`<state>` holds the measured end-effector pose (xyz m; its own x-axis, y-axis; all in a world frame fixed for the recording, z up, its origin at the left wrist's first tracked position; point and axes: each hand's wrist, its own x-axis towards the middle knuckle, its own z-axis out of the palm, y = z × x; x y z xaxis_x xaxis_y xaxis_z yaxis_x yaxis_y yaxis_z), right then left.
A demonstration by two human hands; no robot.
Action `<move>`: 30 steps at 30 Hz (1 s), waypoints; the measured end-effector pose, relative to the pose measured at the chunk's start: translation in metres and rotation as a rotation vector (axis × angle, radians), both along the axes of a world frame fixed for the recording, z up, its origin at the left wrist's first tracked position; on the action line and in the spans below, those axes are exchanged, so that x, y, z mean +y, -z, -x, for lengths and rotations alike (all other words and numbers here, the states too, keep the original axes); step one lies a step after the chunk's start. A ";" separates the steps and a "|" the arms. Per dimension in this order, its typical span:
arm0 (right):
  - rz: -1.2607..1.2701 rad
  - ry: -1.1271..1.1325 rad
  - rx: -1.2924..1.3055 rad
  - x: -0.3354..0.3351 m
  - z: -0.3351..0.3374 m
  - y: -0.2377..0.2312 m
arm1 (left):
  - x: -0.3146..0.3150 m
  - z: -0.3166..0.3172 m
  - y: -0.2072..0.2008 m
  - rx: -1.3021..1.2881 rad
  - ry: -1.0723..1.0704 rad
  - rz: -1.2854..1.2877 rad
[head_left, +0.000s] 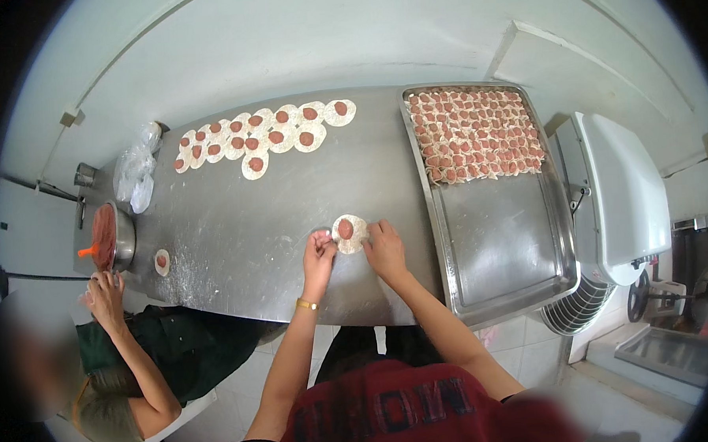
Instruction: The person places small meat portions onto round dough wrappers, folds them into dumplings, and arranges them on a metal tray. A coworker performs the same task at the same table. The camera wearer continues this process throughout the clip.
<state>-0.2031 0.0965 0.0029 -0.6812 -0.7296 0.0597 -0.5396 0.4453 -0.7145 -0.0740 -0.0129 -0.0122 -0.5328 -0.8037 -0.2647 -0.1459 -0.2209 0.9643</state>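
On the steel table in front of me lies a round dough wrapper (357, 241) with a lump of reddish minced filling (345, 228) on it. My left hand (319, 260) is at its left edge, fingers curled in and thumb by the rim. At the right edge, the fingers of my right hand (385, 250) are bent down onto the dough. The wrapper still looks round and flat between both hands. Further back, several filled wrappers (307, 138) are laid out in overlapping rows. To the right, a large steel tray (506, 266) holds rows of shaped dumplings (477, 137) in its far half.
At the left a co-worker's hand (105, 299) is beside a metal bowl (124, 239) of minced filling with an orange-handled tool (89, 251). One filled wrapper (162, 262) lies near it. Plastic bags (137, 179) sit at the table's left end; a white machine (625, 197) stands right of the tray.
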 end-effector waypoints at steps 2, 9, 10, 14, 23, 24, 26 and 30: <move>0.013 0.011 0.019 -0.007 -0.004 0.009 | -0.007 0.008 0.000 -0.081 -0.008 0.032; 0.232 0.208 -0.706 -0.007 0.000 0.023 | -0.009 0.009 -0.004 -0.119 0.166 0.167; 0.283 0.258 -0.810 -0.003 -0.003 0.022 | -0.006 0.006 -0.002 -0.071 0.187 0.167; 0.599 0.446 -1.294 0.011 -0.015 0.016 | 0.005 -0.004 0.000 0.016 0.290 0.100; 0.386 0.202 -0.984 0.024 -0.033 0.016 | 0.013 -0.009 -0.013 0.088 0.281 -0.055; 0.358 0.217 -0.970 0.024 -0.034 0.016 | 0.012 -0.009 -0.013 0.076 0.308 -0.064; 0.313 0.240 -0.933 0.024 -0.034 0.015 | 0.012 -0.012 -0.012 0.086 0.327 -0.122; 0.589 0.286 -1.096 0.026 -0.031 0.010 | 0.014 -0.018 -0.012 0.150 0.287 -0.303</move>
